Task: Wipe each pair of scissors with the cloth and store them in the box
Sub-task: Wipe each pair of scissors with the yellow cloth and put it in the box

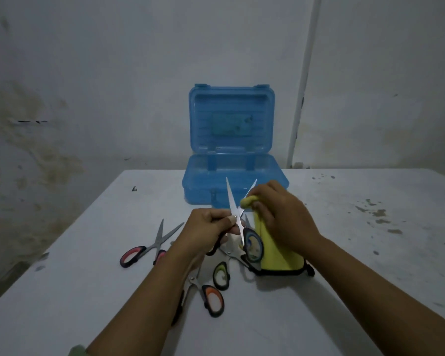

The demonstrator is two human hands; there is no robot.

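My left hand (208,224) grips a pair of blue-handled scissors (252,244) near the pivot, blades spread and pointing up toward the box. My right hand (280,214) holds the yellow cloth (278,255) bunched against the right blade. The blue plastic box (235,181) stands open at the table's far edge, lid upright. On the table lie red-handled scissors (143,253), orange-handled scissors (212,298) and green-handled scissors (222,274), partly hidden under my left arm.
The white table (344,253) has dark specks on its right side. A stained wall and a white pipe (302,93) rise behind the box. The table's left edge runs diagonally from the far corner.
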